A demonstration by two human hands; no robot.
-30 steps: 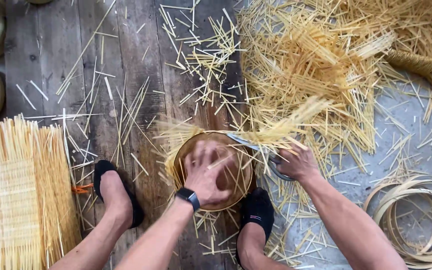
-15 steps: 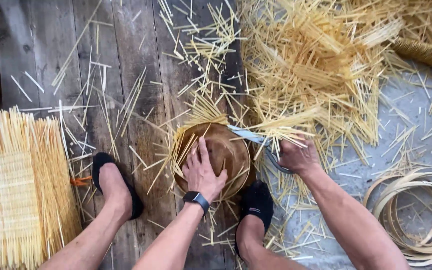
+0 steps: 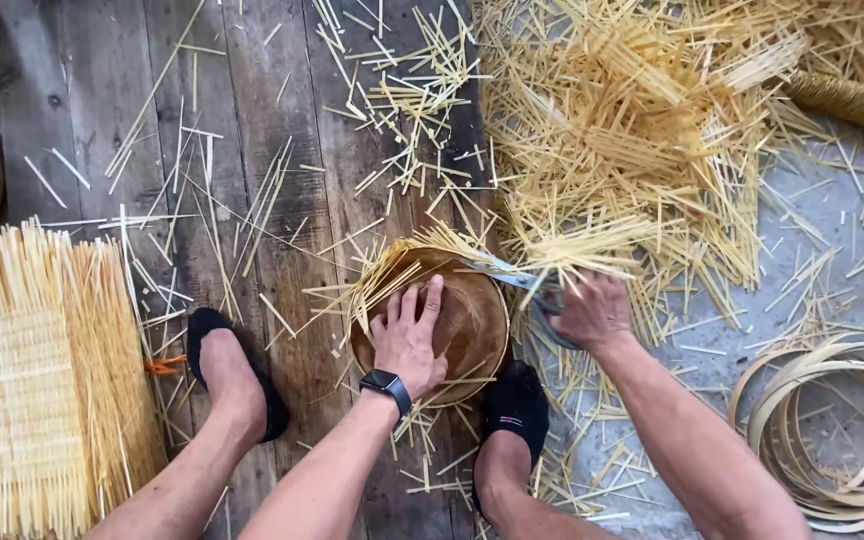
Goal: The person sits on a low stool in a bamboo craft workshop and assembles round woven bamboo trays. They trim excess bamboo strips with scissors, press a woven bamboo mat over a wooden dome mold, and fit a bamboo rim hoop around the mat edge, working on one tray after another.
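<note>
Left hand (image 3: 407, 342) pressed flat, open, on round basket (image 3: 472, 325); right hand (image 3: 592, 312) gripping scissors (image 3: 512, 275), among loose straw strips (image 3: 632, 150).

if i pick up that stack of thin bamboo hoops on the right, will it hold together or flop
The bamboo hoops lie loose and unbound, so they would probably slide apart. Each strip looks thin, so likely light and springy. Stood on edge, they might roll.

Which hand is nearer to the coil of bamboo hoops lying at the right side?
The right hand. It holds scissors just left of the coil of bamboo hoops. The left hand rests flat on the round basket, farther left.
</note>
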